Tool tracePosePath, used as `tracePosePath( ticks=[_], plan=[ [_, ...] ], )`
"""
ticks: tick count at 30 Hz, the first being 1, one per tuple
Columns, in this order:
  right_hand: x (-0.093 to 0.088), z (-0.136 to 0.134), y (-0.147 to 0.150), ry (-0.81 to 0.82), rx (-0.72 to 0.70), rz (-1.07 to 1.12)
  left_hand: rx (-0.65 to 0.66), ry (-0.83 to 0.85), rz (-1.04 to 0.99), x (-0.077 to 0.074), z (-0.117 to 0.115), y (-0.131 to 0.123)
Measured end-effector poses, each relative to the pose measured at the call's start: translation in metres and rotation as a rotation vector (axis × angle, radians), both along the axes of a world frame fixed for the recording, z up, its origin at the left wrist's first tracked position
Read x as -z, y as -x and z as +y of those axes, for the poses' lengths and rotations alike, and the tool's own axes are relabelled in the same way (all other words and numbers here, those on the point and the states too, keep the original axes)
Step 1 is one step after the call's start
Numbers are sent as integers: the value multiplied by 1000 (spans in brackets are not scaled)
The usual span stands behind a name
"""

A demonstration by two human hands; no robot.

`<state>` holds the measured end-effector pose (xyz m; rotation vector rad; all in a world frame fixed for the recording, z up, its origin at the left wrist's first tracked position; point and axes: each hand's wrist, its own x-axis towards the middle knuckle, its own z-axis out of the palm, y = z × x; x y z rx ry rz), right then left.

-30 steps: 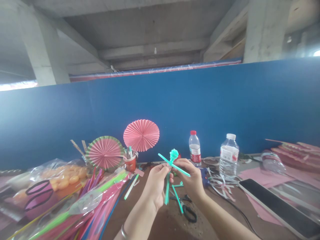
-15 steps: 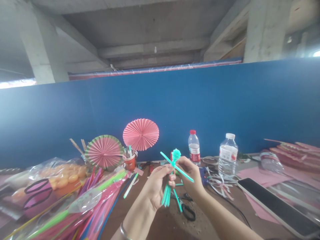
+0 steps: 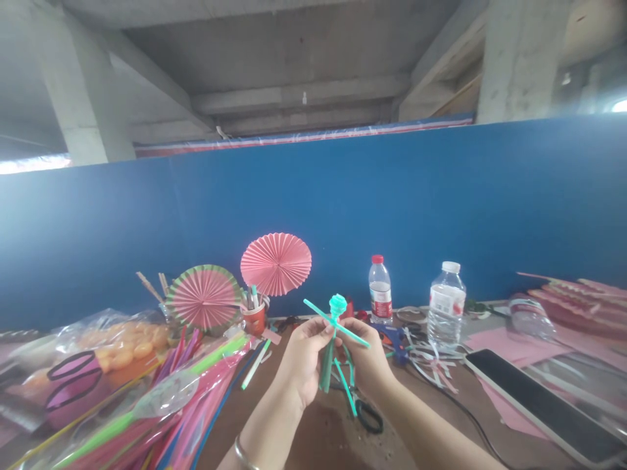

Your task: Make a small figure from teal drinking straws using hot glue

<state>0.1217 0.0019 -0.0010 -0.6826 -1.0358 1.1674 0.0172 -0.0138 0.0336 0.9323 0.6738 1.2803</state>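
Observation:
A teal pipe-cleaner figure (image 3: 337, 307) stands upright between my hands, with a coiled knob on top, a straight teal piece crossing diagonally below the knob and several stems hanging down. My left hand (image 3: 306, 352) pinches it just under the knob, thumb and fingers closed. On its other side, my right hand (image 3: 367, 352) has its fingers closed near the crossing piece. Black-handled scissors (image 3: 369, 416) lie on the brown table below my hands, partly hidden by teal stems.
Bagged colourful pipe cleaners (image 3: 166, 398) fill the left. Behind are pink paper fans (image 3: 275, 264) and an orange cup of pens (image 3: 254, 318). Two bottles (image 3: 381, 294), paper scraps and a phone (image 3: 543, 405) are at right. A blue partition (image 3: 313, 196) stands behind.
The teal figure has moved slightly left and down. My right hand has shifted lower and left, closer to my left hand, and the hanging stems have swung.

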Motion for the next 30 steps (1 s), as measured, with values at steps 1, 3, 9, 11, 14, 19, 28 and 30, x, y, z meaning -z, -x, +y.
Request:
tracePosePath(
  ticks=[1, 3, 9, 11, 14, 19, 28, 30],
  plan=[
    [1, 0, 1, 9, -7, -14, -11, -2, 4, 1, 1, 1],
    [1, -2, 2, 11, -12, -50, -39, -3, 6, 3, 4, 2],
    [-7, -5, -4, -137, 131, -202, -152, 9, -47, 4, 8, 4],
    [-8, -4, -6, -237, 167, -319, -172, 18, -67, 2, 9, 5],
    [-2, -1, -7, -344, 165, -459, -160, 50, -88, -1, 10, 8],
    [15, 11, -23, -602, 442, -531, -154, 136, -104, -3, 12, 12],
    [-12, -6, -43, -1300, 984, -1169, -85, 217, -57, -3, 5, 4],
    [-20, -11, -44, -1324, 903, -1193, -95, 187, -56, -4, 3, 2]
  ],
)
